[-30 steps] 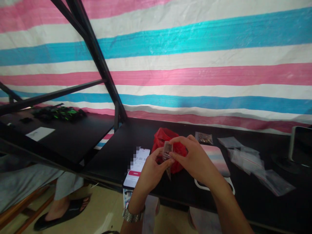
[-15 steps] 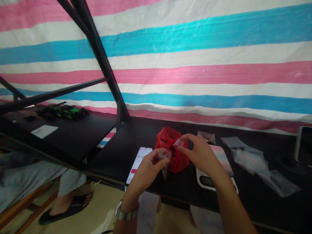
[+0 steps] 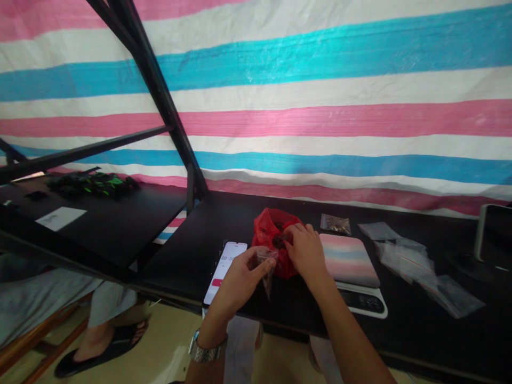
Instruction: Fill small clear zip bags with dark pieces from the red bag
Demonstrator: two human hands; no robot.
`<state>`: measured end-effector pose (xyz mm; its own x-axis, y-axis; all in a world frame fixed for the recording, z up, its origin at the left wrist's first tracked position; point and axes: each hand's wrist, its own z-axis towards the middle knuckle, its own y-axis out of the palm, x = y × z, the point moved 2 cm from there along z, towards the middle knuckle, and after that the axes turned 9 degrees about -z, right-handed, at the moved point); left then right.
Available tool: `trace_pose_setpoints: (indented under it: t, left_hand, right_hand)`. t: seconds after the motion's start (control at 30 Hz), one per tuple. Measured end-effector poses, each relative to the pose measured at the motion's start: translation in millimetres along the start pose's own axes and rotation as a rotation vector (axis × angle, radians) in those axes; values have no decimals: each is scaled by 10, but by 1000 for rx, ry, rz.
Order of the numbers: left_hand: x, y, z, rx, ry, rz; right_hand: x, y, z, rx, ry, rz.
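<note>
My left hand (image 3: 240,280) is shut on a small clear plastic bag (image 3: 268,269), which hangs from my fingers over the black tabletop (image 3: 168,277). My right hand (image 3: 306,252) is at the mouth of a red plastic bag (image 3: 266,229), with the fingertips pinching a small dark item (image 3: 281,240). The item is partly hidden by my fingers, and I cannot tell what it is. Just behind my left hand lies a smartphone (image 3: 224,273) showing a timer screen.
To the right stand a digital scale (image 3: 362,301) with a pastel striped pad (image 3: 349,260) on it and a small bag of brown bits (image 3: 335,224). Loose clear bags (image 3: 404,261) lie further right. A striped tarp (image 3: 320,85) forms the backdrop.
My right hand has let go of the clear bag's edge and moved down to the red bag, now pinching a dark item. The scale's display is now uncovered.
</note>
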<state>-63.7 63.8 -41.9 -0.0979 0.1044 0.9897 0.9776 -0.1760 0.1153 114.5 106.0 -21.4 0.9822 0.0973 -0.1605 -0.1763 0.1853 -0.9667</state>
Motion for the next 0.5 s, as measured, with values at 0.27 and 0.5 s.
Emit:
trace_pose_setpoints:
  t: [0.27,0.5]
  left_hand:
    - [-120,38,76,22,39,-38]
    - [-100,53,78,69,38,-94]
  right_hand:
    - [82,-80,-8,-141,-86,50]
    - [100,-133,-42,-238,-116,231]
